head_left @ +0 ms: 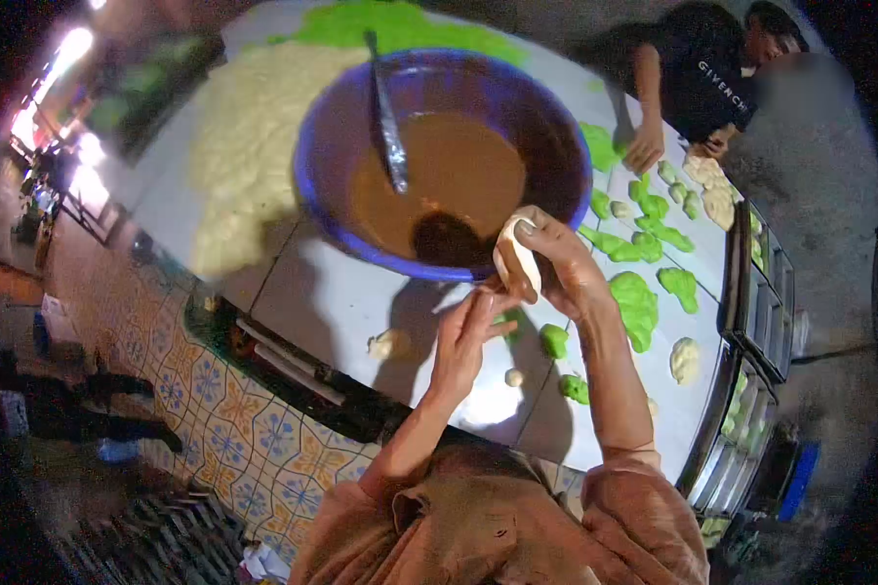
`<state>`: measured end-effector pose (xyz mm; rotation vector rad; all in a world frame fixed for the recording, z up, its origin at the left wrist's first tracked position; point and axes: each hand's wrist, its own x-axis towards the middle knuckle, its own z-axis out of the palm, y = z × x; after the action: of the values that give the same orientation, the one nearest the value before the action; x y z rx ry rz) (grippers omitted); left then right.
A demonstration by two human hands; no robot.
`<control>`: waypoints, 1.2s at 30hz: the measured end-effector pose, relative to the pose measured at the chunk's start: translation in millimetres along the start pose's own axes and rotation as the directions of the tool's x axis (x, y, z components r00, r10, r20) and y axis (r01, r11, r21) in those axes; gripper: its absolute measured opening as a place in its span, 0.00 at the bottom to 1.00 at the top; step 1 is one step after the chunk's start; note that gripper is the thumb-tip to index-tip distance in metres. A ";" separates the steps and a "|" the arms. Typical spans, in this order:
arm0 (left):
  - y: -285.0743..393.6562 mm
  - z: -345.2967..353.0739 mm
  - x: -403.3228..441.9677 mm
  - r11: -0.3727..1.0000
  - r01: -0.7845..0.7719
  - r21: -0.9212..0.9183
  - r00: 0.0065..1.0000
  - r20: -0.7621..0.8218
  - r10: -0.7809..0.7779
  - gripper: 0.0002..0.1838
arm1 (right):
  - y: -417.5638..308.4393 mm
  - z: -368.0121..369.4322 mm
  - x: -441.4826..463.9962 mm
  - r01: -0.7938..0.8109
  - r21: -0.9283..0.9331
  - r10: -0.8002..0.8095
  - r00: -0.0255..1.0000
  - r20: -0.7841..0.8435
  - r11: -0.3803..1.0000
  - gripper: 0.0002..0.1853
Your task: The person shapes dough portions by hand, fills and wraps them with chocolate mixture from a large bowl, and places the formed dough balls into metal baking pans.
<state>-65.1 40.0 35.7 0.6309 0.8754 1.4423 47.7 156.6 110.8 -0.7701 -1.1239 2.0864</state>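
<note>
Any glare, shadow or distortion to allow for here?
Head view: white glare on the table below the left hand; head view: a dark patch on the brown mixture, shadow or reflection unclear; head view: upper-left lights blown out, fisheye curving the table's edges.

A loose, rusty-brown shirt [546,526] is covering the torso, and it's creasing all over! Both matching sleeves, left [337,517] and right [644,517], are ending around the elbows, leaving the forearms [619,390] showing bare. A curled, dark-edged fold [412,504] is standing out on the left, while a small dark mark [502,533] is dotting the front, blurring too much for reading.
</note>
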 end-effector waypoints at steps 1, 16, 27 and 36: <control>-5.5 8.9 3.4 0.993 0.013 -0.116 0.999 0.031 -0.010 0.24 | 7.5 -2.4 -14.8 0.049 0.022 -0.047 0.995 -0.083 0.999 0.13; -71.9 83.2 -6.5 0.971 0.097 0.218 0.994 -0.067 -0.085 0.17 | 91.2 -62.7 -151.1 -0.008 -0.910 -0.697 0.640 -0.324 0.415 0.23; -63.9 99.1 19.3 0.881 0.330 0.338 0.890 0.199 -0.409 0.19 | 67.5 -77.5 -194.8 0.145 -0.253 -0.261 0.810 -0.525 0.957 0.18; -81.9 114.9 1.5 0.875 0.253 0.412 0.860 0.319 -0.399 0.14 | 90.7 -98.5 -213.3 0.200 -0.727 -0.676 0.584 -0.450 0.657 0.11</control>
<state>75.5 52.2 32.7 0.9557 0.8753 0.8023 230.4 4.5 27.7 -1.2551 -1.3470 0.7832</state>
